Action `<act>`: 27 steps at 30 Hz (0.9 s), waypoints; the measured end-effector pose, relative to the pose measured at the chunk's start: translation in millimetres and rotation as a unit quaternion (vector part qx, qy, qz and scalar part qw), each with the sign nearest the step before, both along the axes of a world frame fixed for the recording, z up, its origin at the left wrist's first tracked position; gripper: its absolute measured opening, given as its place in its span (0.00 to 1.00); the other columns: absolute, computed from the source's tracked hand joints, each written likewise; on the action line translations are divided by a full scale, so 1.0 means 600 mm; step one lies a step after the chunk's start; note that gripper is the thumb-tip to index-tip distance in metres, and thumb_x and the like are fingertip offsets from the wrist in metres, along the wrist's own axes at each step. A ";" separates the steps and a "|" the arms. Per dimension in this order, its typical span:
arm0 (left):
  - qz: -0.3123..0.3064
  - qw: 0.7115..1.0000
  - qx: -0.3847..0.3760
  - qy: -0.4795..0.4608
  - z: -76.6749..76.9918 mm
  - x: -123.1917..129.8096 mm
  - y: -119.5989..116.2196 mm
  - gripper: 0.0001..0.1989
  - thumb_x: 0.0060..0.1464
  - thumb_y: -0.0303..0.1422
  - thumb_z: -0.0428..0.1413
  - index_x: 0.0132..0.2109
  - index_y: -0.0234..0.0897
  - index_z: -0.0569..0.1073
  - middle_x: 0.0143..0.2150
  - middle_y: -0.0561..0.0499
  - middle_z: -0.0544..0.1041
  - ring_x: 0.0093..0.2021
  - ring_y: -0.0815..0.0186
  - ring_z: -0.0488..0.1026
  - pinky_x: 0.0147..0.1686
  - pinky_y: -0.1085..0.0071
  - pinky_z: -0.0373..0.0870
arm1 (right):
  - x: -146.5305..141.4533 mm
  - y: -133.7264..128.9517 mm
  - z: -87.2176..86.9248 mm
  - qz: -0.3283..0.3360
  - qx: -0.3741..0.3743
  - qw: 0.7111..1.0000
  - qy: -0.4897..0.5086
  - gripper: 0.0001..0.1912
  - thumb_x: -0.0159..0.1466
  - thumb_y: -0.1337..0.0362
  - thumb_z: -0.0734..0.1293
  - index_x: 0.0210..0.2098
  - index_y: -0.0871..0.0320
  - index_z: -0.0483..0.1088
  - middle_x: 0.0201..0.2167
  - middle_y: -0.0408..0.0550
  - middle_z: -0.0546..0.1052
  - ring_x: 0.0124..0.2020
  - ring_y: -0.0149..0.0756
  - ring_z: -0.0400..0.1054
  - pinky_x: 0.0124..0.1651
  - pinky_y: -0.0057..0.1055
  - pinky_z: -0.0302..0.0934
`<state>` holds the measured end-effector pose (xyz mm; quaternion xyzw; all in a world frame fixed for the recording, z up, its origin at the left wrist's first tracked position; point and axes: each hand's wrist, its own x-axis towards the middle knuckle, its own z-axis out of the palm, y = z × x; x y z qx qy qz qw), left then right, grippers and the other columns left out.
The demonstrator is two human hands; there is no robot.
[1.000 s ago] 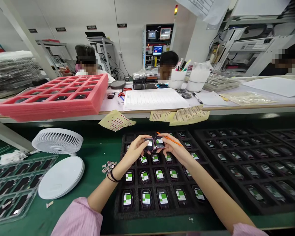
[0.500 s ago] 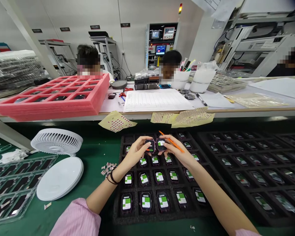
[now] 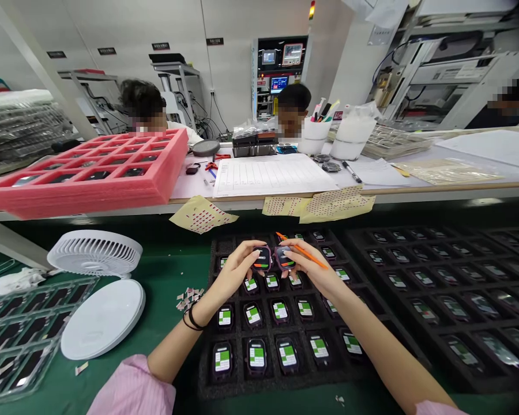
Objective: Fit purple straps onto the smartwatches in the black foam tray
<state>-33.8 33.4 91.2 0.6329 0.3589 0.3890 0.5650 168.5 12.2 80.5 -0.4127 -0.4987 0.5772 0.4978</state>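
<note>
Two small dark watch-like devices with lit screens are held side by side above a black foam tray [image 3: 237,387]. My left hand [image 3: 241,262] grips the left device [image 3: 263,259], its thumb on the screen. The right device [image 3: 285,259] is in my right hand [image 3: 305,262], which also holds an orange stick [image 3: 301,250] slanting across the fingers. Below them, the tray's compartments hold several similar devices [image 3: 256,355] with green and white screens. Both screens in my hands show dark areas with an orange and green strip.
A white fan [image 3: 101,320] stands left, beside clear plastic trays [image 3: 47,366] of dark parts. More devices lie in a black tray [image 3: 436,346] at right. A pink foam tray [image 3: 164,178] and papers [image 3: 272,176] sit on the raised shelf. Other people sit beyond it.
The right device's screen has gone from green and white to dark with a coloured strip. My left thumb has shifted slightly up and left on its device. The view has shifted slightly.
</note>
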 end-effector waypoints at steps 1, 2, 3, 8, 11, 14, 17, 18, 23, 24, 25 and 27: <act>-0.007 1.000 -0.003 -0.003 0.002 -0.002 -0.001 0.20 0.58 0.44 0.53 0.52 0.37 0.68 0.41 0.49 0.71 0.29 0.70 0.71 0.21 0.77 0.61 | 0.002 0.000 0.000 0.004 0.000 1.000 0.006 0.13 0.61 0.55 0.67 0.42 0.54 0.69 0.31 0.45 0.72 0.24 0.34 0.73 0.21 0.27 0.59; -0.015 1.000 -0.006 -0.005 0.004 -0.003 -0.003 0.20 0.57 0.43 0.54 0.53 0.37 0.67 0.43 0.48 0.72 0.31 0.70 0.71 0.22 0.77 0.61 | 0.004 0.001 0.000 0.010 0.002 1.000 0.013 0.13 0.61 0.55 0.67 0.43 0.54 0.69 0.33 0.46 0.73 0.25 0.35 0.73 0.21 0.28 0.60; -0.024 1.000 -0.007 -0.007 0.007 -0.006 -0.004 0.21 0.56 0.42 0.55 0.54 0.38 0.66 0.45 0.47 0.72 0.33 0.69 0.72 0.23 0.77 0.62 | 0.005 0.001 0.000 0.016 0.005 1.000 0.018 0.14 0.61 0.56 0.67 0.44 0.54 0.68 0.36 0.47 0.73 0.26 0.35 0.73 0.22 0.28 0.61; -0.054 0.999 -0.003 0.008 0.024 -0.015 -0.015 0.24 0.55 0.36 0.58 0.56 0.40 0.62 0.52 0.44 0.70 0.43 0.65 0.72 0.38 0.71 0.69 | 0.011 -0.001 0.009 0.058 0.029 0.998 0.027 0.26 0.52 0.65 0.74 0.49 0.51 0.66 0.39 0.46 0.72 0.32 0.35 0.74 0.24 0.27 0.63; -0.060 0.998 0.008 0.006 0.028 -0.017 -0.019 0.25 0.53 0.35 0.60 0.57 0.41 0.62 0.54 0.44 0.70 0.47 0.63 0.71 0.44 0.68 0.69 | 0.013 -0.005 0.014 0.057 0.028 0.997 0.039 0.26 0.52 0.66 0.74 0.49 0.52 0.67 0.32 0.43 0.72 0.28 0.33 0.72 0.22 0.25 0.62; -0.060 0.998 0.011 0.002 0.027 -0.017 -0.019 0.26 0.52 0.33 0.61 0.56 0.41 0.62 0.54 0.45 0.69 0.49 0.62 0.71 0.46 0.67 0.69 | 0.017 -0.008 0.016 0.060 0.024 0.996 0.058 0.26 0.53 0.65 0.74 0.49 0.53 0.67 0.27 0.41 0.71 0.23 0.30 0.69 0.18 0.24 0.60; -0.057 0.998 0.008 -0.007 0.023 -0.016 -0.017 0.25 0.52 0.33 0.61 0.56 0.41 0.63 0.53 0.45 0.70 0.48 0.63 0.71 0.46 0.68 0.69 | 0.017 -0.008 0.013 0.051 0.030 0.997 0.051 0.26 0.53 0.66 0.74 0.49 0.53 0.66 0.28 0.41 0.71 0.22 0.30 0.69 0.19 0.25 0.61; -0.055 0.998 0.008 -0.009 0.023 -0.016 -0.017 0.26 0.51 0.34 0.62 0.56 0.41 0.63 0.53 0.45 0.70 0.47 0.63 0.72 0.46 0.68 0.69 | 0.017 -0.008 0.012 0.047 0.033 0.997 0.044 0.26 0.53 0.66 0.74 0.49 0.53 0.66 0.29 0.42 0.72 0.23 0.30 0.69 0.20 0.26 0.62; -0.039 0.999 0.006 -0.013 0.020 -0.012 -0.015 0.24 0.53 0.37 0.61 0.55 0.40 0.65 0.50 0.45 0.71 0.42 0.65 0.73 0.38 0.72 0.70 | 0.012 -0.006 0.011 0.034 0.057 0.998 0.022 0.24 0.56 0.65 0.73 0.50 0.52 0.65 0.37 0.46 0.72 0.27 0.32 0.72 0.24 0.28 0.64; -0.031 0.999 0.003 -0.015 0.020 -0.012 -0.014 0.22 0.55 0.38 0.59 0.54 0.39 0.65 0.49 0.46 0.72 0.39 0.67 0.73 0.34 0.73 0.69 | 0.011 -0.007 0.013 0.032 0.062 0.997 0.023 0.22 0.57 0.64 0.72 0.50 0.53 0.65 0.38 0.47 0.72 0.28 0.33 0.72 0.24 0.28 0.64; -0.022 1.000 0.000 -0.016 0.020 -0.012 -0.014 0.20 0.56 0.40 0.57 0.54 0.39 0.66 0.47 0.46 0.72 0.36 0.68 0.73 0.30 0.74 0.68 | 0.011 -0.009 0.015 0.032 0.066 0.997 0.024 0.20 0.59 0.63 0.70 0.50 0.53 0.65 0.40 0.48 0.72 0.29 0.33 0.72 0.25 0.29 0.65; -0.006 1.000 -0.003 -0.016 0.020 -0.011 -0.012 0.17 0.58 0.41 0.54 0.52 0.38 0.67 0.46 0.47 0.73 0.31 0.70 0.73 0.26 0.75 0.65 | 0.010 -0.011 0.019 0.035 0.069 0.997 0.025 0.17 0.62 0.62 0.68 0.50 0.52 0.65 0.42 0.49 0.71 0.29 0.34 0.73 0.26 0.30 0.65</act>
